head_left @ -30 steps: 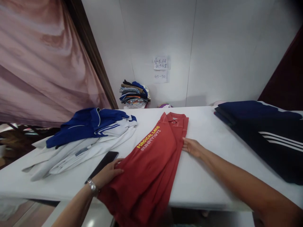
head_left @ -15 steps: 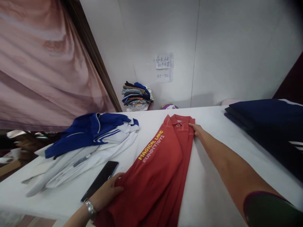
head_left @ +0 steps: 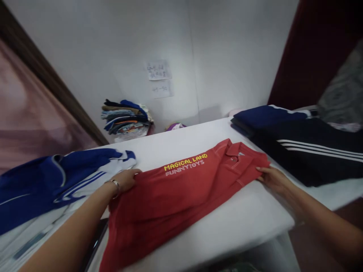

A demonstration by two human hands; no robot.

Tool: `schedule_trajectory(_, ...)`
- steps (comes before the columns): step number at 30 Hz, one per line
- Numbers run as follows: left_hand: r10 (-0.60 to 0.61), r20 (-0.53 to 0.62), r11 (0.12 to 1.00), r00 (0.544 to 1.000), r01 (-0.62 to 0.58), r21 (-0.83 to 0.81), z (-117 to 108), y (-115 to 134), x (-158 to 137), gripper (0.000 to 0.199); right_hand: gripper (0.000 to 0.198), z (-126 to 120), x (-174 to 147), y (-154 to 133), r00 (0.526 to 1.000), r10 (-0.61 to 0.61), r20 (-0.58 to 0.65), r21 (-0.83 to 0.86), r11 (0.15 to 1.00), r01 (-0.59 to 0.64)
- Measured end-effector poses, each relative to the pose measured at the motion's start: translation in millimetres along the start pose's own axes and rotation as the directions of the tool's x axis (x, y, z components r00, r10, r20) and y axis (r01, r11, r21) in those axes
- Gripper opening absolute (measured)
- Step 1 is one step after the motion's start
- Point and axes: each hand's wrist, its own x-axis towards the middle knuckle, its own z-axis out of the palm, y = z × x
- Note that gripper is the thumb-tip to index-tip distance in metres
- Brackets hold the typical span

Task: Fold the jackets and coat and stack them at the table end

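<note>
A red shirt (head_left: 176,196) with yellow and white lettering stretches lengthwise between my two hands over the white table. My left hand (head_left: 126,181), with a silver bracelet at the wrist, grips the shirt's far edge towards its left end. At the collar end, my right hand (head_left: 269,177) pinches the right edge between thumb and fingers. The shirt's collar and front placket show near the right hand. Its lower left end runs out of view at the bottom.
Blue and white jackets (head_left: 82,177) lie at the left, near a dark phone (head_left: 98,241) partly hidden by my left arm. Folded dark clothes (head_left: 300,151) are stacked at the right. Behind the white table (head_left: 198,130) stands a clothes pile (head_left: 126,119); paper notes (head_left: 159,70) hang on the wall.
The shirt has turned from pointing away from me to lying across the table, its collar end swung right. My left hand has moved up and away along its edge. The view has shifted right.
</note>
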Motion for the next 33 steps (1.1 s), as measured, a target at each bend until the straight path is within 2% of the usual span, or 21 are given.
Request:
schedule_trajectory(2,0.003,0.027,0.996,1.0,-0.005,0.092,8.8,7.4,26.2,0.045,0.043,-27.5,-32.8,2.3,0.998,0.042,-0.039,-0.068,0.997,-0.045)
schedule_trajectory(3,-0.002,0.04,0.992,0.999,-0.004,0.129,15.4,10.7,34.8,0.044,0.05,-36.1,-44.8,0.5,0.995,0.019,-0.093,-0.136,0.99,-0.031)
schedule_trajectory(5,-0.005,0.027,0.983,1.0,0.0,0.183,29.8,17.1,42.9,0.048,0.058,-43.6,-59.2,-8.4,0.966,-0.166,-0.196,-0.361,0.929,0.086)
schedule_trajectory(6,0.004,-0.01,0.98,1.0,-0.002,0.2,36.7,20.9,42.7,0.052,0.058,-42.6,-61.9,-14.6,0.933,-0.302,-0.195,-0.484,0.857,0.176)
schedule_trajectory(7,0.023,-0.061,0.978,0.998,-0.009,0.208,42.9,25.5,40.2,0.056,0.055,-38.3,-61.9,-21.2,0.892,-0.43,-0.14,-0.587,0.762,0.275)
schedule_trajectory(9,0.103,-0.17,0.977,0.98,-0.067,0.204,53.7,38.1,29.5,0.059,0.05,-20.5,-55.1,-33.6,0.808,-0.585,0.07,-0.692,0.555,0.462)
schedule_trajectory(10,0.159,-0.212,0.974,0.964,-0.119,0.191,58.9,45.9,22.3,0.058,0.05,-7.4,-48.7,-38.6,0.77,-0.614,0.175,-0.702,0.47,0.535)
schedule_trajectory(12,0.237,-0.272,0.967,0.933,-0.2,0.158,70.1,62.6,6.6,0.052,0.053,25.0,-31.1,-45.6,0.703,-0.643,0.303,-0.71,0.339,0.617)
schedule_trajectory(15,0.208,-0.276,0.977,0.938,-0.184,0.112,90.9,82.6,-13.0,0.055,0.06,80.8,1.4,-49.7,0.673,-0.619,0.405,-0.747,0.201,0.634)
schedule_trajectory(17,0.145,-0.244,0.988,0.959,-0.126,0.093,104.7,88.5,-20.1,0.058,0.064,116.7,22.2,-49.7,0.682,-0.582,0.444,-0.787,0.111,0.606)
schedule_trajectory(19,0.121,-0.228,0.991,0.966,-0.103,0.087,115.3,88.9,-22.1,0.058,0.066,145.7,40.2,-48.1,0.711,-0.542,0.448,-0.833,0.035,0.552)
schedule_trajectory(22,0.133,-0.242,0.989,0.961,-0.114,0.091,122.7,85.0,-20.6,0.058,0.069,164.8,63.3,-40.7,0.759,-0.484,0.435,-0.882,-0.062,0.467)
schedule_trajectory(24,0.142,-0.249,0.988,0.958,-0.122,0.097,124.0,82.9,-19.7,0.058,0.071,157.9,77.1,-31.8,0.831,-0.389,0.397,-0.915,-0.102,0.39)
schedule_trajectory(26,0.151,-0.253,0.986,0.956,-0.129,0.103,124.0,82.3,-19.8,0.058,0.069,140.1,88.4,-21.0,0.901,-0.279,0.331,-0.943,-0.119,0.31)
schedule_trajectory(27,0.153,-0.254,0.986,0.955,-0.13,0.103,123.9,82.6,-20.3,0.058,0.067,130.1,92.9,-15.7,0.922,-0.242,0.302,-0.952,-0.121,0.281)
schedule_trajectory(30,0.154,-0.252,0.987,0.955,-0.135,0.089,122.7,84.6,-22.3,0.057,0.067,108.3,101.4,-3.5,0.934,-0.219,0.283,-0.957,-0.128,0.26)
schedule_trajectory(33,0.156,-0.246,0.987,0.957,-0.143,0.07,120.9,86.5,-23.8,0.058,0.07,103.9,105.3,1.8,0.937,-0.205,0.285,-0.956,-0.134,0.261)
